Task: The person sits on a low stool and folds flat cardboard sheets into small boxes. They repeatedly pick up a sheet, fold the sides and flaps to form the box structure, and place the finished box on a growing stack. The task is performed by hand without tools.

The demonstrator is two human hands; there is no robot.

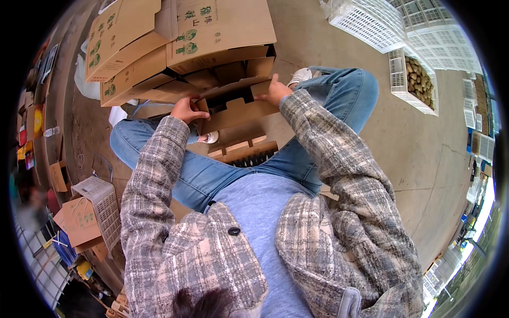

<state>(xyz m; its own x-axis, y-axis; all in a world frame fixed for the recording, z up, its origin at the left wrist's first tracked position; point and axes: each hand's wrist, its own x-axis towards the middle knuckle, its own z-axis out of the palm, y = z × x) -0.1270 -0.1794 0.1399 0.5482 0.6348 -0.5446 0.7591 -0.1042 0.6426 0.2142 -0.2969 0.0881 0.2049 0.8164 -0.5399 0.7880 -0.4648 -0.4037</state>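
Note:
Between my knees I hold a brown cardboard box with its top open and notched flaps along the rim. My left hand grips its left end, thumb inside the edge and fingers outside. At the right end, my right hand is closed on the rim of the same box. Just beyond stands a pile of larger cardboard cartons with green print, some with open flaps facing me. Below the held box, a brown slotted piece with dark gaps shows between my thighs.
White plastic crates are stacked at the far right. Beside them a white basket holds brown, potato-like lumps. To the left lie a grey crate and a carton. A blurred person is at the left edge.

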